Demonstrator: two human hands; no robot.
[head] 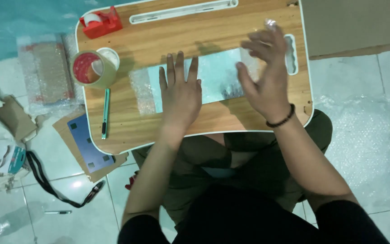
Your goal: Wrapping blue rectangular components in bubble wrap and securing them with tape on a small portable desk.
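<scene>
A flat item wrapped in bubble wrap (213, 81), pale blue-green under the clear plastic, lies across the middle of a small wooden lap table (159, 36), its long side running left to right; the left hand (181, 92) rests flat on it with the fingers spread and straight, palm down, pressing on the wrap and gripping nothing; the right hand (262, 74) is raised over the right end of the wrapped item, fingers loosely curled and apart, blurred, and whether it pinches a bit of the wrap I cannot tell; a dark bead bracelet (281, 120) circles the right wrist. On the table's left part stands a roll of brown packing tape (93, 68), well apart from the left hand; behind it, near the far left corner, sits a red tape dispenser (100, 22); a green utility knife (105, 113) lies in front of the roll, lengthwise toward the person. A long white slot (183, 11) runs along the table's far edge. On the tiled floor to the left lie another bubble-wrapped parcel (46, 74), torn cardboard (10, 117), a dark blue card (89, 142) partly under the table's edge, a black strap (53, 183) and a pen (58, 212); a sheet of bubble wrap (366, 140) lies on the floor to the right, and a cardboard box (353, 27) stands beyond the table's right corner.
</scene>
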